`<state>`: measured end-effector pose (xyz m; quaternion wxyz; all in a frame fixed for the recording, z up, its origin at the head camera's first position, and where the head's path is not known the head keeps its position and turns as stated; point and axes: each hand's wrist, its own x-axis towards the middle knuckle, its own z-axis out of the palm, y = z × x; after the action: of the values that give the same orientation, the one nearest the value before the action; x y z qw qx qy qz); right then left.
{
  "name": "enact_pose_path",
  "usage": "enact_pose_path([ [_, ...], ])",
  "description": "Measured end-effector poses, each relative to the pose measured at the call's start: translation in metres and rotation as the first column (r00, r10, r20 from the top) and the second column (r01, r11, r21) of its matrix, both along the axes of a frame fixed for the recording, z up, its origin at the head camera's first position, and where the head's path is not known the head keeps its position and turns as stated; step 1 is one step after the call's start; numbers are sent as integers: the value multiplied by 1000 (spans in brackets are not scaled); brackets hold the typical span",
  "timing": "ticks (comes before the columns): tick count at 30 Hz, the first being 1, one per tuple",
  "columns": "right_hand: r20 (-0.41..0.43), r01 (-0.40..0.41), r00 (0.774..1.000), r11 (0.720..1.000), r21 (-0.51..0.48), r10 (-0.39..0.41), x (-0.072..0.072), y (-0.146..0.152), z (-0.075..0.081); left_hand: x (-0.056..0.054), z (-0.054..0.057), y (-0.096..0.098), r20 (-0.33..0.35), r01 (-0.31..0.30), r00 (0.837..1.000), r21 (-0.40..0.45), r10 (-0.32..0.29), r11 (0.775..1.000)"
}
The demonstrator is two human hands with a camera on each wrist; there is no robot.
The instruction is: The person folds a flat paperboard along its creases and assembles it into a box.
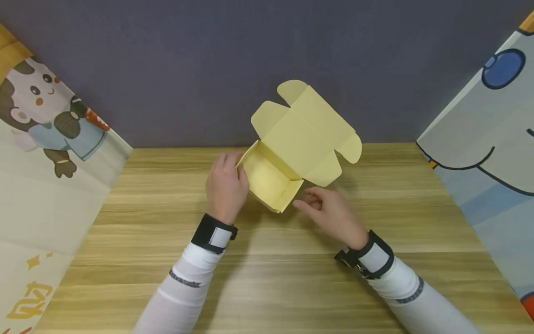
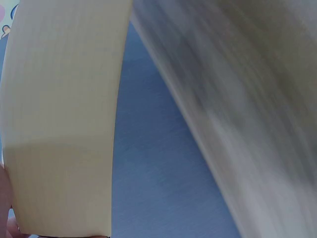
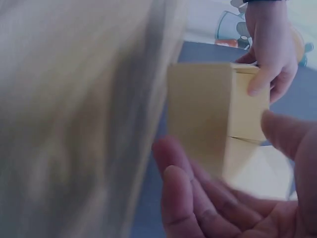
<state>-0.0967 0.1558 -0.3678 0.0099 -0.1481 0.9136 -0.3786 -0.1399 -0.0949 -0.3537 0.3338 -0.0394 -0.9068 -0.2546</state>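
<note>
Yellow cardboard box (image 1: 267, 181) sits mid-scene, over the far part of the wood-grain table (image 1: 258, 287), lid (image 1: 302, 141) folded back toward the dark backdrop (image 1: 200, 69), side flaps sticking out. Inside of the tray faces the head camera. Left hand (image 1: 226, 188) pinches the tray's left wall, thumb on the inner side. Right hand (image 1: 333, 214) is just beside the tray's right-hand corner, thumb and fingers apart and loosely bent, pinching nothing (contact with the cardboard: can't tell). Both wrists wear black straps, left strap (image 1: 212, 234) and right strap (image 1: 373, 255), over white sleeves. Cartoon panels flank the table, a monkey-like figure (image 1: 62, 106) on the left one.
</note>
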Motion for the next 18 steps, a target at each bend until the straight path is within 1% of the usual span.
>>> enact_pose_path([
  [2, 60, 11, 998, 998, -59, -7, -5, -1, -9, 2, -4, 1, 9, -4, 1000, 13, 4, 1000],
  [5, 104, 17, 995, 991, -132, -3, -12, -3, -18, 4, -11, 3, 19, 2, 1000, 27, -3, 1000],
  [7, 125, 17, 992, 982, -186, 7, -15, -5, -21, 5, -15, 5, 24, 8, 1000, 33, -8, 999],
  [9, 151, 22, 988, 968, -249, 16, -17, -5, -22, 7, -18, 6, 32, 9, 999, 39, -10, 999],
  [11, 188, 33, 982, 947, -320, 30, -19, -6, -23, 8, -20, 7, 41, 10, 999, 52, -12, 999],
  [14, 218, 48, 975, 920, -389, 42, -22, -5, -22, 11, -22, 9, 56, 13, 998, 73, -17, 997],
  [16, 230, 55, 972, 907, -417, 47, -24, -4, -21, 13, -23, 9, 64, 25, 997, 94, -31, 995],
  [18, 230, 65, 973, 908, -413, 35, -25, -3, -18, 16, -24, 10, 77, 41, 996, 116, -50, 992],
])
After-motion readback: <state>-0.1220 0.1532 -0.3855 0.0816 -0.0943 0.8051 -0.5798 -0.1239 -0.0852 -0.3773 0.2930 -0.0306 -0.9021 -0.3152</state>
